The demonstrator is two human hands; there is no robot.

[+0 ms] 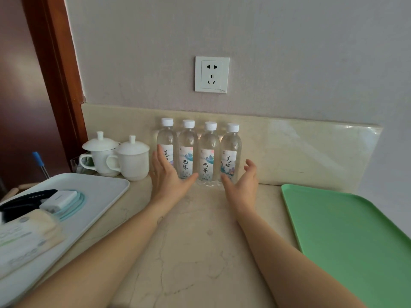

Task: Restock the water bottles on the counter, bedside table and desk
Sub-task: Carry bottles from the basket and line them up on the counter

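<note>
Several clear water bottles (209, 150) with white caps and printed labels stand upright in a row against the backsplash of the beige marble counter (195, 236). My left hand (166, 174) is open, its fingers straight, just in front of the leftmost bottle (166, 138). My right hand (242, 183) is open with loosely bent fingers, beside the rightmost bottle (232, 147). Both palms face inward toward the row. Whether either hand touches a bottle is unclear.
Two lidded white cups (120, 156) stand left of the bottles. A white tray (106, 187) with packets and a dark item lies at the left. An empty green tray (347, 236) lies at the right. A wall socket (211, 74) is above the bottles.
</note>
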